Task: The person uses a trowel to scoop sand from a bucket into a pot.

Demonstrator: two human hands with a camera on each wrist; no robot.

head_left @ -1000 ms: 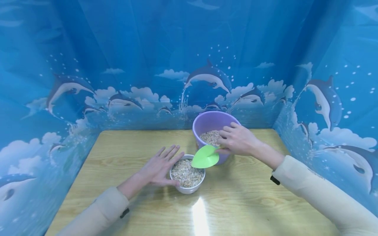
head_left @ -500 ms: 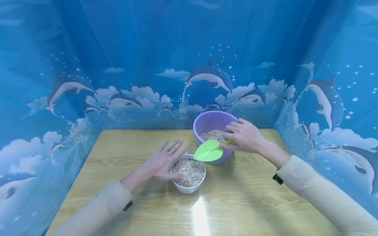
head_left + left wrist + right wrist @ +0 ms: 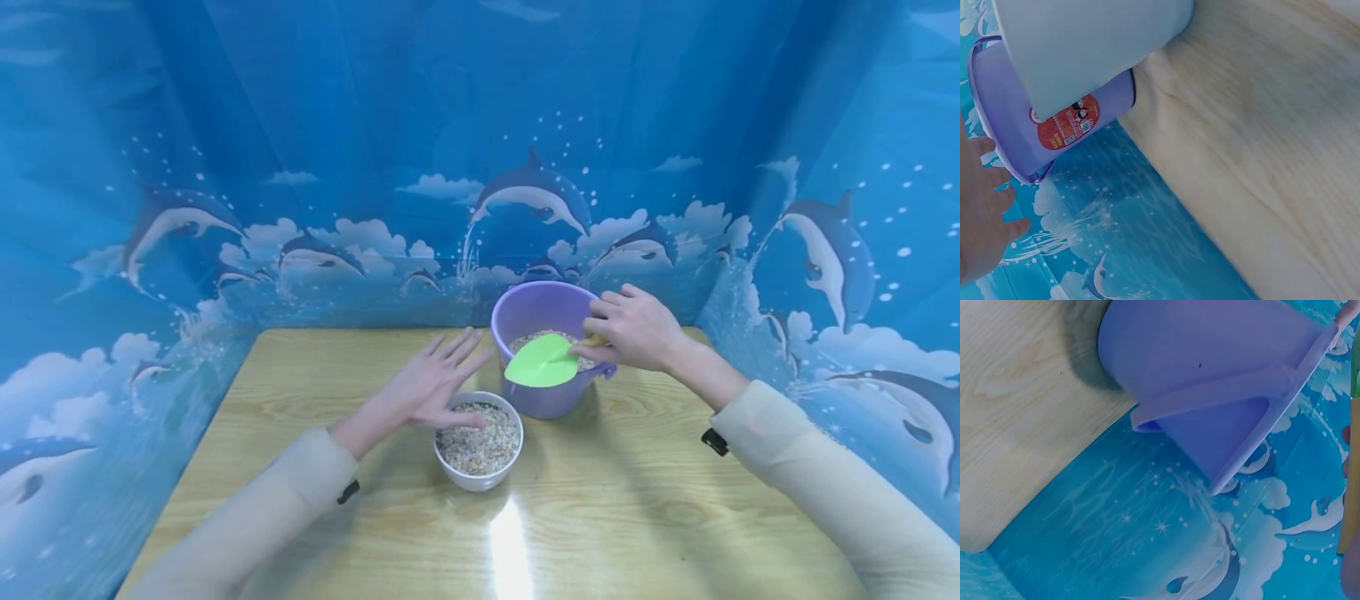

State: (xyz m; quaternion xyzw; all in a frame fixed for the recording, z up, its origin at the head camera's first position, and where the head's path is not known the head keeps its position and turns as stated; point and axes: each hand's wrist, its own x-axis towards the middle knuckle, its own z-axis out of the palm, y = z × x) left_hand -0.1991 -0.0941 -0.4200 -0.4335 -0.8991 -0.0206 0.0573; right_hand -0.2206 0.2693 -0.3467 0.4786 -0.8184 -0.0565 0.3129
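Note:
My right hand (image 3: 636, 329) grips the yellow handle (image 3: 1352, 481) of a small shovel (image 3: 542, 361). Its light-green blade hangs over the near side of a purple bucket (image 3: 543, 403), which holds gravel-like grains. Just in front of the bucket stands a white bowl (image 3: 480, 482), filled close to its rim with the same speckled grains (image 3: 483, 450). With fingers spread, my left hand (image 3: 427, 388) hovers at the bowl's far left, its thumb overlapping the grains in the head view. In the left wrist view, its fingertips (image 3: 999, 200) show beside the bucket's rim.
Both containers stand on a wood-grain table (image 3: 337, 517), the bucket near its far edge. Blue curtains (image 3: 360, 150) printed with dolphins hang close around the back and sides. The bucket's purple carrying handle (image 3: 1222, 394) droops against its outside.
The shovel has moved from over the bowl's edge up and right to over the bucket, with my right hand. My left hand has left the bowl's side and shifted toward the bucket.

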